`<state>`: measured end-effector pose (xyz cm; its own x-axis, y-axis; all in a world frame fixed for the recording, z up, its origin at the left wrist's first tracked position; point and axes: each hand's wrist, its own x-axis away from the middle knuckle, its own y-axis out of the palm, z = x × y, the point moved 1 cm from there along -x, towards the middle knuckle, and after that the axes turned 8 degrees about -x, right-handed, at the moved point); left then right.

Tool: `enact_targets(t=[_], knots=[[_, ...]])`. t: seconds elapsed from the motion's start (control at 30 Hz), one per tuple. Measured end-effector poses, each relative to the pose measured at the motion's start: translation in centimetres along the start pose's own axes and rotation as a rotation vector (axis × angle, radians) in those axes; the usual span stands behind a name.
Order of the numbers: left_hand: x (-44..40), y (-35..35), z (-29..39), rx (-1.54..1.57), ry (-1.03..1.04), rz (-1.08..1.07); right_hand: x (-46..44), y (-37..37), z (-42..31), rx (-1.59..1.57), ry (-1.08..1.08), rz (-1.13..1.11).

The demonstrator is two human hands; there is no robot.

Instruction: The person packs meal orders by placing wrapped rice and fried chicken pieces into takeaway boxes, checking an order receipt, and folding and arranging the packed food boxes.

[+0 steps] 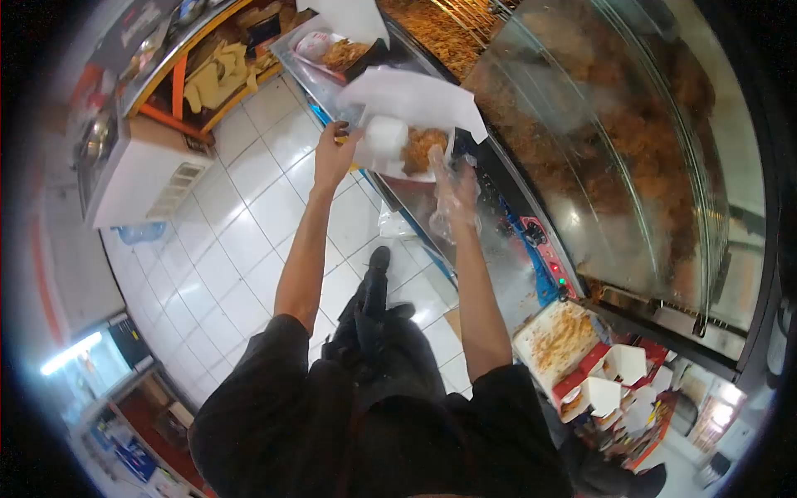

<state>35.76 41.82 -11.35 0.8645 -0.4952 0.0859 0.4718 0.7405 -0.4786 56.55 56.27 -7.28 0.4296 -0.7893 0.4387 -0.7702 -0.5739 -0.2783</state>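
Observation:
An open white paper takeaway box [408,176] is at the edge of the metal counter, its lid [415,93] raised on the far side. Inside it, a white block that looks like wrapped rice [385,136] lies to the left of a golden piece of fried chicken [421,152]. My left hand [334,158] is bare at the box's left side, fingers bent and apart from the thumb, which is close to the box wall. In a clear plastic glove, my right hand [455,189] has its fingers on the chicken's right side; its far fingers are blurred.
Another open box with food [344,55] stands farther along the counter. A glass display case [614,141] full of fried food runs along the right. Below it are a crumb-covered tray [558,342] and several white boxes [599,394]. White floor tiles [241,224] lie to the left.

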Motion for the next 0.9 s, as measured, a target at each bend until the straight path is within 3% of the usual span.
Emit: enact_targets(t=[0.1, 0.17, 0.2, 0.23, 0.3, 0.33, 0.47, 0.53, 0.57, 0.63, 0.7, 0.83, 0.9], knots=[[0.2, 1.4, 0.6, 0.015, 0.0, -0.101, -0.2, 0.6, -1.7, 0.05, -0.058, 0.118], [-0.3, 4.1, -2.3, -0.258, 0.278, 0.116, -0.4, 0.5, -0.8, 0.215, -0.018, 0.183], [-0.1, 3.5, -1.7, -0.079, 0.144, -0.047, -1.1, 0.2, -0.2, 0.319, 0.043, 0.074], [-1.7, 4.9, -6.4, -0.179, 0.144, -0.133, -1.0, -1.0, -0.5, 0.295, 0.066, 0.13], [-0.2, 0.2, -1.0, 0.205, 0.011, -0.51, 0.7, -1.6, -0.4, 0.034, 0.286, -0.171], [0.9, -2.1, 1.2, 0.319, -0.045, -0.633, 0.6, -1.3, 1.4, -0.004, 0.215, -0.093], [7.7, -2.1, 2.7, 0.522, -0.15, -0.522, 5.2, -2.9, 4.6, -0.406, 0.173, -0.058], [10.8, -3.8, 4.4, 0.595, -0.386, -0.567, 9.4, -5.5, 4.9, -0.155, 0.17, -0.013], [12.3, -4.1, 5.0, 0.582, -0.372, -0.634, 11.3, -7.0, 5.8, -0.191, 0.177, 0.072], [15.0, -4.0, 5.2, 0.541, -0.354, -0.742, 15.5, -9.3, 7.6, -0.29, 0.057, -0.13], [17.9, -3.1, 6.2, 0.542, -0.234, -0.887, 19.6, -10.7, 10.9, -0.38, 0.075, -0.061], [24.1, 1.0, 9.5, 0.461, -0.181, -1.092, 30.4, -15.1, 11.4, -0.682, 0.083, 0.113], [27.9, 4.0, 11.2, 0.418, -0.174, -1.167, 34.7, -17.5, 15.4, -0.778, -0.151, 0.246]])
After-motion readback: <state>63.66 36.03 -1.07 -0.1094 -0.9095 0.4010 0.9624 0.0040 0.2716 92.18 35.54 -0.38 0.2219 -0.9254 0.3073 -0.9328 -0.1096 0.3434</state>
